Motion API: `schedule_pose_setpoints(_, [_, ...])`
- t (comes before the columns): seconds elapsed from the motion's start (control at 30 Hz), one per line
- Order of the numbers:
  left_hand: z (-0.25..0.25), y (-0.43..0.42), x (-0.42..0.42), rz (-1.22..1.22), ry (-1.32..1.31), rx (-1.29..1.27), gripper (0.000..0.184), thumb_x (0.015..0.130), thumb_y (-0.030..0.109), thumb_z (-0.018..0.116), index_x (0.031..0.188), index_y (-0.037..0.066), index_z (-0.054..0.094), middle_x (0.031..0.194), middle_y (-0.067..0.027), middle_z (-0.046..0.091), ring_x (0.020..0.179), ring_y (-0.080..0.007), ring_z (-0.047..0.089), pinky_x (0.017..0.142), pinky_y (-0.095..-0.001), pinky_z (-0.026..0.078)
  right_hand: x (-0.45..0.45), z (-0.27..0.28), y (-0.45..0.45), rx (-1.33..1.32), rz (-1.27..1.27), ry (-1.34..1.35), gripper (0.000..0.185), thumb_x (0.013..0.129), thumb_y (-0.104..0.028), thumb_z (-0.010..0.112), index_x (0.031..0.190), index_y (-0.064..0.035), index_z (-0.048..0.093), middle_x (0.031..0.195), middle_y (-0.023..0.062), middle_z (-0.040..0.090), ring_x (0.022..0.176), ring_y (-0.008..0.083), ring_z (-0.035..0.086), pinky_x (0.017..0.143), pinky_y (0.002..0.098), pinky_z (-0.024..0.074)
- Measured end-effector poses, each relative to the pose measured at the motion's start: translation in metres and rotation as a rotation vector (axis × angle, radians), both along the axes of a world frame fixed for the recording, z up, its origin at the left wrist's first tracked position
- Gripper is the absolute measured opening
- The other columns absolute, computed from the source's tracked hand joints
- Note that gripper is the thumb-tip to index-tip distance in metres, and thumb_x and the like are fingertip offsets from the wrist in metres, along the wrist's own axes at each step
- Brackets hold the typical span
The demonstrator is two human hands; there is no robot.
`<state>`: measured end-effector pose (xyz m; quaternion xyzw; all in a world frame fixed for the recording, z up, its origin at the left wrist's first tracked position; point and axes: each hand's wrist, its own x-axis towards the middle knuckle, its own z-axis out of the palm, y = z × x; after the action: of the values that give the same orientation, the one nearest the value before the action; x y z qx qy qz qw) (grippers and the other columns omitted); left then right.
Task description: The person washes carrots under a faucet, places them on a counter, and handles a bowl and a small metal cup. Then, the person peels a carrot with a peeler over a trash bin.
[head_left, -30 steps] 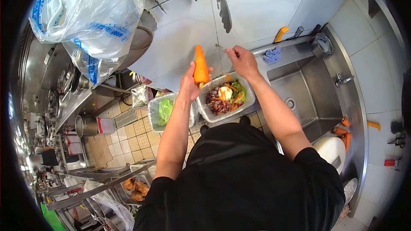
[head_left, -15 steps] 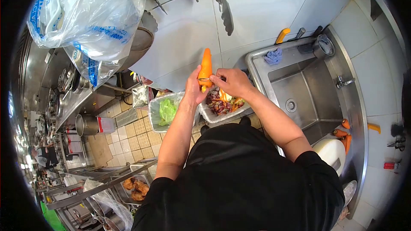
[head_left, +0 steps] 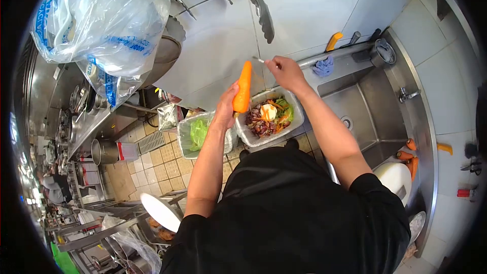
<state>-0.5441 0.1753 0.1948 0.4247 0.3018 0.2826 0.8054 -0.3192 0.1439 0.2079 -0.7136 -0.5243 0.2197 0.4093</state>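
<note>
My left hand [head_left: 226,107] is wrapped round the lower side of an orange carrot [head_left: 243,89], which points upward and looks peeled over the part that shows. To its right, my right hand [head_left: 287,73] grips a small metal peeler [head_left: 259,60], held off to the side and apart from the carrot. Beneath both hands stands a lined bin [head_left: 300,116] with purple, orange and green food scraps [head_left: 259,125] and a round white item in it. Left of that is a second lined bin [head_left: 184,144] containing a light green bag [head_left: 198,134].
A steel sink [head_left: 350,96] lies to the right, with several carrots [head_left: 412,165] by a white container [head_left: 393,180]. Tongs [head_left: 261,12] hang on the tiled wall ahead. Plastic bags [head_left: 106,25] hang upper left. A white plate [head_left: 161,212] shows at lower left.
My right hand has moved up and right with the peeler, away from the carrot, uncovering the scraps bin. The carrot dropped slightly. A white plate has appeared at lower left.
</note>
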Motion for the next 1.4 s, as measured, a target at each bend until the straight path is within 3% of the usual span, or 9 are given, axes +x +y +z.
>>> schedule_pose_setpoints(0.13, [0.001,0.001,0.007,0.053,0.080,0.055,0.052,0.096,0.036,0.046,0.137,0.005,0.039,0.093,-0.0048,0.055,0.077,-0.0162,0.059,0.064,-0.0274,0.049,-0.030,0.013,-0.022,-0.016,0.100,0.025,0.043,0.089,-0.041,0.057,0.074,-0.0008,0.058,0.058,0.0146,0.052,0.052,0.0263,0.049,0.053,0.0390,0.0385])
schedule_pose_setpoints(0.33, [0.002,-0.001,0.008,-0.006,0.101,0.114,0.054,0.096,0.034,0.048,0.139,0.004,0.038,0.099,-0.0040,0.056,0.080,-0.0140,0.058,0.072,-0.0269,0.049,-0.014,0.003,-0.017,-0.013,0.025,-0.020,0.042,0.089,-0.042,0.057,0.074,-0.0025,0.059,0.060,0.0148,0.054,0.054,0.0284,0.050,0.053,0.0393,0.0391])
schedule_pose_setpoints(0.4, [-0.008,-0.001,0.004,-0.052,0.099,0.159,0.054,0.096,0.034,0.048,0.140,0.003,0.037,0.101,-0.0039,0.056,0.082,-0.0141,0.058,0.074,-0.0271,0.049,0.006,-0.006,-0.007,-0.048,-0.102,-0.045,0.042,0.088,-0.042,0.055,0.076,-0.0020,0.060,0.067,0.0176,0.059,0.066,0.0378,0.057,0.059,0.0439,0.0431])
schedule_pose_setpoints(0.57, [-0.004,-0.009,0.004,-0.055,0.136,0.209,0.052,0.097,0.033,0.047,0.138,0.002,0.038,0.105,-0.0055,0.057,0.089,-0.0161,0.060,0.079,-0.0286,0.050,0.017,-0.011,-0.012,-0.095,-0.119,-0.022,0.043,0.089,-0.042,0.055,0.075,-0.0020,0.059,0.065,0.0175,0.058,0.064,0.0371,0.057,0.059,0.0436,0.0429])
schedule_pose_setpoints(0.83, [-0.008,0.000,0.018,0.196,-0.123,-0.429,0.038,0.098,0.038,0.041,0.113,0.005,0.051,0.094,-0.0111,0.060,0.089,-0.0230,0.061,0.081,-0.0366,0.052,-0.051,0.011,-0.055,0.003,0.168,0.004,0.034,0.088,-0.037,0.058,0.080,-0.0043,0.062,0.060,0.0138,0.057,0.053,0.0299,0.054,0.051,0.0391,0.0407])
schedule_pose_setpoints(0.93, [-0.008,-0.001,0.023,0.244,-0.125,-0.433,0.032,0.097,0.036,0.042,0.106,0.007,0.052,0.088,-0.0094,0.060,0.083,-0.0224,0.059,0.075,-0.0357,0.050,-0.064,0.010,-0.061,0.132,0.168,-0.116,0.032,0.088,-0.038,0.059,0.083,-0.0070,0.064,0.063,0.0134,0.060,0.058,0.0335,0.059,0.052,0.0417,0.0433])
schedule_pose_setpoints(1.2, [-0.007,-0.003,0.025,0.214,-0.158,-0.370,0.034,0.094,0.036,0.045,0.108,0.007,0.055,0.088,-0.0072,0.060,0.083,-0.0198,0.058,0.076,-0.0341,0.049,-0.057,0.025,-0.062,-0.020,0.278,-0.193,0.029,0.088,-0.038,0.056,0.093,-0.0120,0.068,0.071,0.0128,0.065,0.068,0.0357,0.063,0.059,0.0462,0.0482])
schedule_pose_setpoints(1.3, [-0.003,-0.004,0.027,0.255,-0.141,-0.366,0.033,0.095,0.036,0.043,0.107,0.008,0.055,0.086,-0.0070,0.060,0.082,-0.0200,0.059,0.075,-0.0346,0.049,-0.059,0.023,-0.062,0.065,0.244,-0.183,0.028,0.088,-0.037,0.056,0.091,-0.0117,0.067,0.070,0.0130,0.065,0.066,0.0362,0.062,0.058,0.0464,0.0474])
schedule_pose_setpoints(1.4, [-0.003,-0.006,0.028,0.315,-0.121,-0.386,0.033,0.095,0.036,0.042,0.106,0.008,0.054,0.086,-0.0072,0.060,0.082,-0.0200,0.059,0.075,-0.0353,0.049,-0.057,0.018,-0.059,0.172,0.190,-0.207,0.033,0.087,-0.038,0.059,0.076,-0.0072,0.062,0.061,0.0142,0.059,0.058,0.0356,0.059,0.051,0.0438,0.0428])
